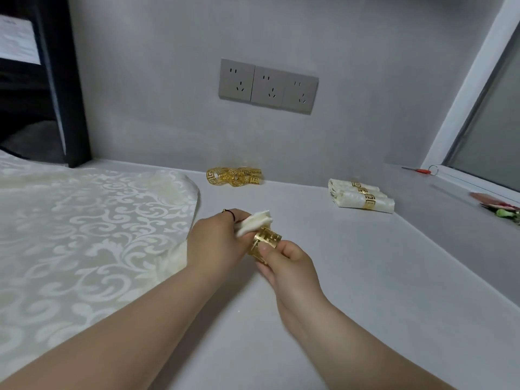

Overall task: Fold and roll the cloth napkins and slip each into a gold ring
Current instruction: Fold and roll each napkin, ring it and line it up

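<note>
While held tight in the left grip (216,240), just above the surface (337,277) at centre, pokes a white tip toward 1 o'clock: the napkin roll (257,222). Right at its 5 o'clock and touching it, the ring (266,243), pinched between thumb and fingers of the right grip (284,263). Roll inside the ring or only against it? Can't tell. Up at 12 o'clock, against the wall, a loose heap of spare rings (235,177). Over at 2 o'clock, three finished rolls (361,195) lying side by side, each banded in gold. Spread flat from 9 o'clock, a patterned cream cloth (84,220), partly under the left forearm. Higher at 12 o'clock, on the wall, a triple socket plate (268,85).
</note>
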Available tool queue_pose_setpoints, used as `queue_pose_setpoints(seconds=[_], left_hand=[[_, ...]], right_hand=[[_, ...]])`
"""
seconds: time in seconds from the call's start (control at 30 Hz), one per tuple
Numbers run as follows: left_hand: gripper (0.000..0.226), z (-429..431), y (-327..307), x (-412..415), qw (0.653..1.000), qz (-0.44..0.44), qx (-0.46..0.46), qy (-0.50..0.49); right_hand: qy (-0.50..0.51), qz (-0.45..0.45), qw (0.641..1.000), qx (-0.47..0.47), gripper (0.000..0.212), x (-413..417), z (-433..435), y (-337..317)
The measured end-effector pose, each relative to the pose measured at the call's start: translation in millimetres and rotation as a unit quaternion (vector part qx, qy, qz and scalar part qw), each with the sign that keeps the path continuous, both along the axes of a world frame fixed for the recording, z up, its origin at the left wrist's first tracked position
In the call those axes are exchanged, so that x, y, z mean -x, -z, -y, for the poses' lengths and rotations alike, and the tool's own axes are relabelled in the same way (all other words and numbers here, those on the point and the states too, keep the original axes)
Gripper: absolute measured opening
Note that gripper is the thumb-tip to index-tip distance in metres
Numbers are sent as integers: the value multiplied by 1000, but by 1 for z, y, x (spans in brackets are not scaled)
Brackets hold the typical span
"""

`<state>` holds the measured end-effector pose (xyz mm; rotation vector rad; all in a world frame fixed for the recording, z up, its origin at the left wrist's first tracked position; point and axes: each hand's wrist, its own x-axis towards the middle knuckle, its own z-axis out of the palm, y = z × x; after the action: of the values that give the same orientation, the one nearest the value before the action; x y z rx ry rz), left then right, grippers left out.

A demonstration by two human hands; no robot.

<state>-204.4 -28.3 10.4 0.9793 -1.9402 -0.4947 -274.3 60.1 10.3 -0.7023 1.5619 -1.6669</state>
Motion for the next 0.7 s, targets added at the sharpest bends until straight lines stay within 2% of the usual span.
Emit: queue_pose_setpoints(seconds=[0.2, 0.33, 0.53, 0.7], left_hand=[[19, -12, 0, -13, 991, -59, -80, 86], [24, -11, -2, -18, 965, -121, -154, 173], [29, -9, -5, -21, 959, -87, -165, 214], [26, -9, -9, -24, 949, -81, -185, 240]], right_hand=[[36, -21, 999, 24, 22, -7, -6, 9], [53, -4, 997, 49, 16, -4, 0, 10], [58, 26, 994, 90, 18, 15, -1, 6], [17, -65, 994, 86, 15, 24, -1, 2]])
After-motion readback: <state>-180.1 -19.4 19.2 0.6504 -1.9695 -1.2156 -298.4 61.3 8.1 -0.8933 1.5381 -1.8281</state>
